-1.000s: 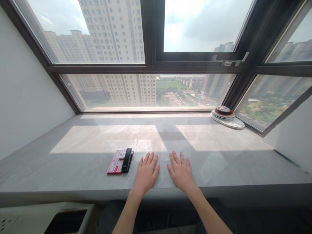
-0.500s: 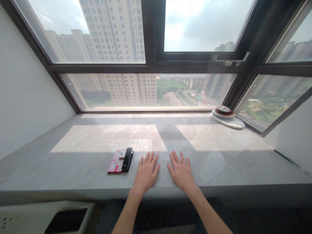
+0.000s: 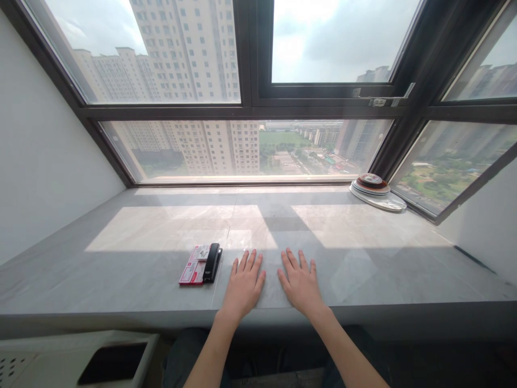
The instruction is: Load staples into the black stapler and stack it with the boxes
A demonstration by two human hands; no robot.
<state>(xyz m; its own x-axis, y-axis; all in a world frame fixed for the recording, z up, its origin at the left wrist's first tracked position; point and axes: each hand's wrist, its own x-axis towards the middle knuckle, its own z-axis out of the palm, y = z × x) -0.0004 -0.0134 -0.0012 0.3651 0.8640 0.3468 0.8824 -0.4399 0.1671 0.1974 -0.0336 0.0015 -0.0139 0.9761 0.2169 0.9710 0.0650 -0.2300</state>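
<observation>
Your left hand (image 3: 243, 284) and right hand (image 3: 301, 283) lie flat, palms down, fingers spread, side by side on the grey surface (image 3: 141, 275) near its front edge, holding nothing. Just beside your left hand a black stapler (image 3: 211, 262) rests against a red-and-white box (image 3: 194, 266). A stack of plates (image 3: 375, 191) sits far right by the window.
</observation>
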